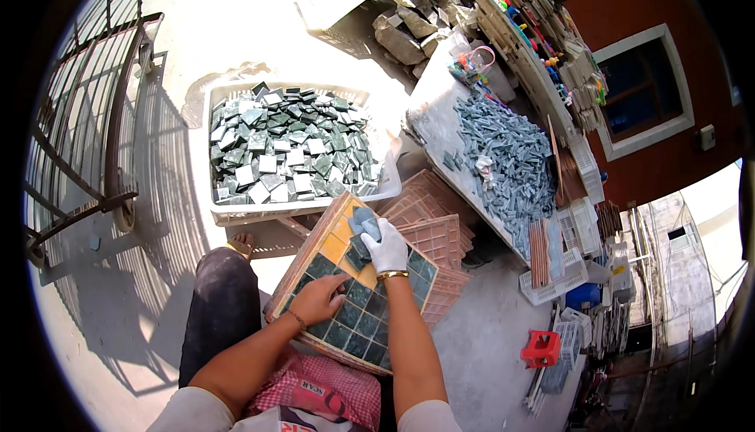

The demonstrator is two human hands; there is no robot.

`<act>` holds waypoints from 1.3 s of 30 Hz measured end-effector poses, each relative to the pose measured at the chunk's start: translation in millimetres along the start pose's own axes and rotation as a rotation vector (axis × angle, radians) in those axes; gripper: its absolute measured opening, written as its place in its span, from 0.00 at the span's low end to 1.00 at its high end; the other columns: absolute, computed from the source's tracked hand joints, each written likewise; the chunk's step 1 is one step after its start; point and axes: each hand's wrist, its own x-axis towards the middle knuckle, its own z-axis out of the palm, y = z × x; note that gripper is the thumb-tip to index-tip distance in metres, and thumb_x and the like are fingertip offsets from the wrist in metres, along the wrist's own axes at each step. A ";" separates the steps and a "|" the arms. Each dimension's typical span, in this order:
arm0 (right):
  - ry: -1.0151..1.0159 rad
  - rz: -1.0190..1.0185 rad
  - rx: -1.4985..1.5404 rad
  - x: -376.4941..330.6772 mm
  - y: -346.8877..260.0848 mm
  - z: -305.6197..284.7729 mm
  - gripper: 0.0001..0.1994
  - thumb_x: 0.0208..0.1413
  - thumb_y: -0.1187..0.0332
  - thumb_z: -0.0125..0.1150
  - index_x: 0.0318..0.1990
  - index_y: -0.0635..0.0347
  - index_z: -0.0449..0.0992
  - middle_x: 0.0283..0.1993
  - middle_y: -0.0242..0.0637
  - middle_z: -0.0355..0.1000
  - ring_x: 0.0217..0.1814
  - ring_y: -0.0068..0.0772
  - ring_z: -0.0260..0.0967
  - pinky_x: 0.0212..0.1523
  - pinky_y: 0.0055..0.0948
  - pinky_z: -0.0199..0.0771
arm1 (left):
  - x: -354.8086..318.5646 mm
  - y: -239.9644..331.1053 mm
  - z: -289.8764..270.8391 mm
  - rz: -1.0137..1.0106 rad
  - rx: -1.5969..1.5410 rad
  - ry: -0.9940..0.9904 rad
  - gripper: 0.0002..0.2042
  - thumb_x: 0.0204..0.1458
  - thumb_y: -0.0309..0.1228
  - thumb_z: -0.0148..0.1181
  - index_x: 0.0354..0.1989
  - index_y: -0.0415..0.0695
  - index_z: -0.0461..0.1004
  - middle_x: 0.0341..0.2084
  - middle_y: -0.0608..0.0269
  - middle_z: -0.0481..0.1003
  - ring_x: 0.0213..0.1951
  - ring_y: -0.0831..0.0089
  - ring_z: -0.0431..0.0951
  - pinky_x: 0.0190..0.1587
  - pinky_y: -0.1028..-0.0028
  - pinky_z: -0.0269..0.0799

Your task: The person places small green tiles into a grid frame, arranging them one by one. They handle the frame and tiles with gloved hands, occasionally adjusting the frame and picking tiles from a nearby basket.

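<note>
The green square tiles (363, 233) sit bunched in your gloved right hand (387, 249), fingers closed around them, directly above the unfilled yellow corner of the grid tray (358, 330) resting on your lap. Your bare left hand (318, 298) lies flat, fingers loosely spread, on the tray's filled green squares, holding nothing. Beyond the tray stands a white crate (295, 208) of loose tiles.

Outdoor tile workshop: crate of tiles (291, 149), mosaic moulds (436, 231).
</note>
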 end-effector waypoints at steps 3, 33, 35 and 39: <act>0.107 -0.108 -0.154 -16.5 -2.3 -2.1 0.22 0.42 0.58 0.63 0.45 0.59 0.70 0.42 0.42 0.70 0.45 0.46 0.67 0.46 0.39 0.66 | 0.1 -1.8 0.3 0.009 -0.006 0.016 0.20 0.42 0.24 0.57 0.48 0.40 0.68 0.30 0.57 0.73 0.32 0.63 0.75 0.37 0.70 0.70; 0.073 0.002 0.095 -42.5 -15.2 18.4 0.31 0.35 0.63 0.67 0.51 0.56 0.65 0.53 0.50 0.60 0.52 0.53 0.61 0.53 0.41 0.63 | 0.9 14.7 -13.8 -0.664 -1.391 0.121 0.18 0.54 0.39 0.49 0.50 0.44 0.63 0.42 0.57 0.69 0.43 0.63 0.71 0.49 0.63 0.69; 0.106 -0.027 0.221 -54.3 -16.4 12.8 0.30 0.36 0.64 0.66 0.51 0.58 0.65 0.52 0.50 0.61 0.52 0.51 0.61 0.52 0.39 0.64 | -3.6 11.2 -12.4 -0.689 -1.405 0.118 0.19 0.55 0.41 0.49 0.52 0.45 0.60 0.44 0.58 0.67 0.43 0.64 0.70 0.49 0.60 0.69; 0.129 -0.079 0.251 -105.8 -32.1 -4.9 0.29 0.36 0.65 0.67 0.51 0.59 0.65 0.52 0.49 0.61 0.53 0.50 0.60 0.53 0.37 0.63 | -1.4 25.1 -13.8 -0.720 -1.564 -0.012 0.23 0.55 0.45 0.49 0.54 0.45 0.59 0.49 0.58 0.65 0.49 0.62 0.69 0.50 0.55 0.67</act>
